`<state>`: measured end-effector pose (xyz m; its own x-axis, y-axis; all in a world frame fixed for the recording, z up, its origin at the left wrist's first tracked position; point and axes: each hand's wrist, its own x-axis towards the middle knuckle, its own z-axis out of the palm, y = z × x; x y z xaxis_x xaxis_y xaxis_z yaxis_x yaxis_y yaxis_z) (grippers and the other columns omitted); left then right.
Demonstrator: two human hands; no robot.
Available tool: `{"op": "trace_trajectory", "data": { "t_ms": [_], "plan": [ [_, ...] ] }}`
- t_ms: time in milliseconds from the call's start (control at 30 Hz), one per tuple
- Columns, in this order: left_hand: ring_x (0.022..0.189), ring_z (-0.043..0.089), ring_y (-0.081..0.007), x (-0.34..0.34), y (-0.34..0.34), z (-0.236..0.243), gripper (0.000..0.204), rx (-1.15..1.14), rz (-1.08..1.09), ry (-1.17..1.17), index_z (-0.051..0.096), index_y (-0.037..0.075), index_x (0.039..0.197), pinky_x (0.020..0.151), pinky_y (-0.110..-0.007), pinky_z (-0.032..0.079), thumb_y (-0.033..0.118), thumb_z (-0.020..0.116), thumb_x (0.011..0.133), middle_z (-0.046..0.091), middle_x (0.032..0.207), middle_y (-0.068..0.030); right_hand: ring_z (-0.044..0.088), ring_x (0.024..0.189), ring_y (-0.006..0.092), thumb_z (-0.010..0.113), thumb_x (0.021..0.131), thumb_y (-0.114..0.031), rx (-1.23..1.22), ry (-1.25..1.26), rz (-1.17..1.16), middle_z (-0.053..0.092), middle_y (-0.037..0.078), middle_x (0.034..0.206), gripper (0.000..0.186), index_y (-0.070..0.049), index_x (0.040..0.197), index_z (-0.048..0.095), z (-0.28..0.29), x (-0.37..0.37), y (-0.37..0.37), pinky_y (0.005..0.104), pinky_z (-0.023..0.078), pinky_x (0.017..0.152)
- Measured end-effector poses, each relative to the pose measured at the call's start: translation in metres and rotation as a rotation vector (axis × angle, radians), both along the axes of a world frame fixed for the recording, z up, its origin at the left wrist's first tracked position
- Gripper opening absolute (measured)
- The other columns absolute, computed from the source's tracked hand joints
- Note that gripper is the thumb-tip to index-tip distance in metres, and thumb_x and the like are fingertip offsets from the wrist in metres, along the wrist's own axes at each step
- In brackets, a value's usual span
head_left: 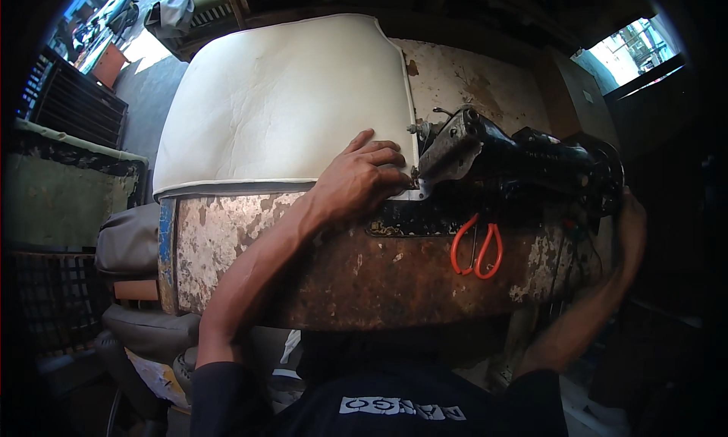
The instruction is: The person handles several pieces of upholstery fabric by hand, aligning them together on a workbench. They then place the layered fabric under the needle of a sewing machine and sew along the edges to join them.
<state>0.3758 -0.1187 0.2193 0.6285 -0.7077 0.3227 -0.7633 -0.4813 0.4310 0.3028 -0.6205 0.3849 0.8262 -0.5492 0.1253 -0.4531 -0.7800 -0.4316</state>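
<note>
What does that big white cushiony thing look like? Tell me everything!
The white padded cover looks like soft, creased leatherette with a piped edge. It lies flat on the worn, rusty table, rounded at the far corners. Its near right corner sits at the black sewing machine, pressed down by the left hand.

Single view, head-worn fisheye, left of a side-by-side pair. It looks steeply down and forward from above the person's chest, close to the work. Landmark: black sewing machine [523,171], sitting right of frame centre. The worn table [250,232] under it fills the middle band; its front edge bows hard below the machine, typical rim distortion. The person's dark sleeves enter from the lower edge, beneath the machine. Far left and upper right of the machine, daylight openings show at the dark vignetted rim. Only this one view is available.
</note>
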Motion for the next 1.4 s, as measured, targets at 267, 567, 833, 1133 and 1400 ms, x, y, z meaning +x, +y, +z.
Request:
{"op": "trace_trajectory", "data": {
  "t_ms": [267, 567, 833, 1133, 1400],
  "plan": [
    [0.139, 0.049, -0.0259, 0.005, 0.021, 0.003, 0.034, 0.058, -0.048, 0.016, 0.070, 0.019, 0.126, 0.124, -0.054, 0.027, 0.022, 0.070, 0.092, 0.061, 0.139, -0.0075, 0.066, 0.105, 0.0167, 0.044, 0.108, -0.047, 0.323, -0.197, 0.024, 0.073, 0.013, 0.112, 0.059, 0.005, 0.124, 0.068, -0.009, 0.028, 0.005, 0.0351, 0.048, 0.098],
    [0.138, 0.051, -0.0293, -0.043, 0.180, 0.025, 0.048, 0.348, 0.386, -0.078, 0.061, 0.018, 0.138, 0.121, -0.049, 0.032, 0.010, 0.061, 0.091, 0.059, 0.144, -0.0096, 0.068, 0.080, 0.0291, 0.060, 0.098, -0.014, 0.115, -0.416, 0.425, 0.068, 0.013, 0.085, 0.020, 0.002, 0.095, 0.071, -0.088, -0.036, 0.253, 0.0399, 0.052, 0.074],
    [0.133, 0.055, -0.0324, -0.050, 0.203, 0.023, 0.049, 0.367, 0.464, -0.239, 0.064, 0.013, 0.134, 0.118, -0.050, 0.035, 0.003, 0.062, 0.087, 0.062, 0.135, -0.0138, 0.051, 0.137, 0.0333, 0.032, 0.112, -0.046, 2.215, -0.206, 0.755, 0.063, 0.014, 0.137, 0.053, -0.009, 0.136, 0.061, -0.137, 0.101, 0.260, 0.0495, 0.043, 0.115],
    [0.085, 0.063, -0.0303, -0.106, 0.200, 0.060, 0.044, 0.525, 0.464, -0.161, 0.063, 0.012, 0.124, 0.073, -0.041, 0.052, 0.006, 0.068, 0.081, 0.060, 0.086, -0.0095, 0.044, 0.143, 0.0348, 0.025, 0.110, -0.054, 2.455, -0.399, 1.255, 0.060, 0.014, 0.141, 0.063, -0.010, 0.151, 0.044, -0.152, 0.110, 0.269, 0.0492, 0.040, 0.118],
    [0.086, 0.067, -0.0361, -0.227, 0.122, 0.117, 0.054, 0.639, 0.339, 0.267, 0.050, 0.008, 0.141, 0.072, -0.047, 0.055, 0.004, 0.059, 0.088, 0.061, 0.092, -0.0164, 0.064, 0.121, 0.0247, 0.057, 0.101, -0.031, -0.004, 0.005, 0.621, 0.068, 0.019, 0.128, 0.034, -0.006, 0.119, 0.070, -0.179, 0.079, 0.247, 0.0359, 0.053, 0.098]
  ]
}}
